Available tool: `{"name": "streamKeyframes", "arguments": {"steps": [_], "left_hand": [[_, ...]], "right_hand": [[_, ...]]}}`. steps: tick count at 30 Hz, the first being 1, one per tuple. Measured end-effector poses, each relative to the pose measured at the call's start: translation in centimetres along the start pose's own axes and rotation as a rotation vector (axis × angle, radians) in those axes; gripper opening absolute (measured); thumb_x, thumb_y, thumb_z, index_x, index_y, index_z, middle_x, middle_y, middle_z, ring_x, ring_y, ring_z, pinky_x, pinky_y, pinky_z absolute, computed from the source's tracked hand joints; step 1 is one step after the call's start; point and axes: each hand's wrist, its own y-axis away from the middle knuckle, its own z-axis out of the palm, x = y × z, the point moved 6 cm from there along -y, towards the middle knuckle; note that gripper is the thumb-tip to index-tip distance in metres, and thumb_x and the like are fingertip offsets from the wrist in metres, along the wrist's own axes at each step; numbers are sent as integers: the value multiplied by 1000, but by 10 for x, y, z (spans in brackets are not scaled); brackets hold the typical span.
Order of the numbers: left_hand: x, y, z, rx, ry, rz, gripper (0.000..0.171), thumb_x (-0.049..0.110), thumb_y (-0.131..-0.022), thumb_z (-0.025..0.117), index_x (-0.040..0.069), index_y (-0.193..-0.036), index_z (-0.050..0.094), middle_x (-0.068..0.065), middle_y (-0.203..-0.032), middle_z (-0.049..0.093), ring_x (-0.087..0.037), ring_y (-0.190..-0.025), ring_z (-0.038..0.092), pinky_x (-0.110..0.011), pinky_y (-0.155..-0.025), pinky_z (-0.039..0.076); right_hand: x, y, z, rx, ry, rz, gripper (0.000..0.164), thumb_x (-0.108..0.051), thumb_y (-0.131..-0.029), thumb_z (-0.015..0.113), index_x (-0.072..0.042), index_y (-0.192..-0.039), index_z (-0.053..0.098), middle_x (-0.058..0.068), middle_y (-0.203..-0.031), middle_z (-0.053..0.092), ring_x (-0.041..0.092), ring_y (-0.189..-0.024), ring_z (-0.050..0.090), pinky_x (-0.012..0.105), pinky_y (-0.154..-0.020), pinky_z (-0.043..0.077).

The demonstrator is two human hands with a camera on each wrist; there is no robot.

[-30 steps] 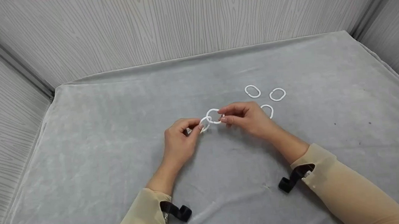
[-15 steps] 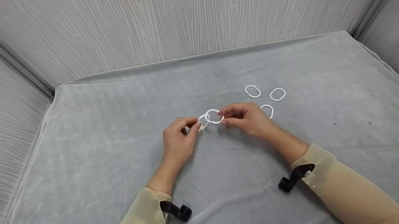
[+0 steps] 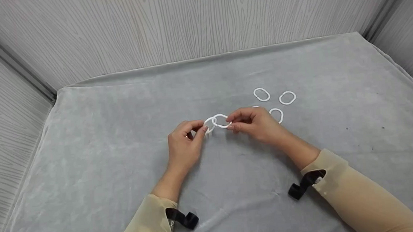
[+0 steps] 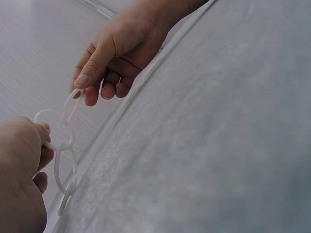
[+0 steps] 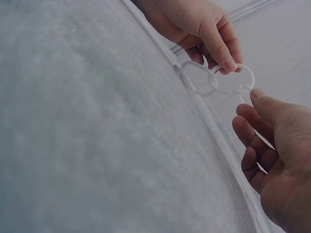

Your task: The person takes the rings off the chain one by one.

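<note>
The left hand (image 3: pixel 185 143) is pinching a white ring (image 3: pixel 208 119); the right hand (image 3: pixel 257 124) is pinching a second ring (image 3: pixel 220 115) threaded through it, fingertips nearly meeting. Two further links (image 4: pixel 57 167) are trailing beside the left fingers; loose rings (image 3: pixel 260 88) are lying past the right fingers. The person is apparently joining a chain; the next move is probably calling for right fingers releasing. No writing is showing.

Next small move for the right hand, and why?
Probably ease the right hand off its white oval ring: that ring already looks hooked through the chain ring the left hand pinches, and the freed hand could take a loose ring lying nearby on the gray cloth.
</note>
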Motion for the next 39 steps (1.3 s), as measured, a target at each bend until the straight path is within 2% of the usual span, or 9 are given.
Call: {"name": "streamKeyframes", "arguments": {"steps": [5, 11, 26, 39], "left_hand": [[0, 0, -1, 1, 10, 1, 8, 2, -93, 82, 1, -100, 81, 0, -90, 75, -13, -79, 64, -40, -64, 51], [1, 0, -1, 6, 5, 4, 8, 3, -93, 81, 1, -100, 81, 0, -90, 75, -13, -79, 64, -39, -65, 51], [0, 0, -1, 14, 8, 10, 7, 4, -93, 82, 1, -99, 80, 0, -90, 75, -14, -77, 63, -44, -65, 51], [1, 0, 0, -3, 13, -10, 7, 3, -92, 82, 2, -99, 81, 0, -89, 75, -13, -79, 65, -36, -65, 50]], "right_hand": [[0, 0, 0, -5, 9, 3, 18, -2, -93, 80, 6, -109, 76, 11, -87, 75, 12, -76, 68, 22, -70, 54], [1, 0, 1, -28, 25, -2, 17, -5, -93, 82, 2, -107, 77, 18, -90, 77, 13, -77, 68, 22, -69, 52], [-2, 0, 5, -83, 61, -57, 9, -10, -92, 83, -5, -98, 79, 6, -86, 77, 13, -77, 69, 24, -70, 55], [-1, 0, 6, -82, 65, -42, 7, -9, -92, 84, -5, -95, 79, 4, -83, 74, 11, -75, 66, 23, -69, 53]]}}
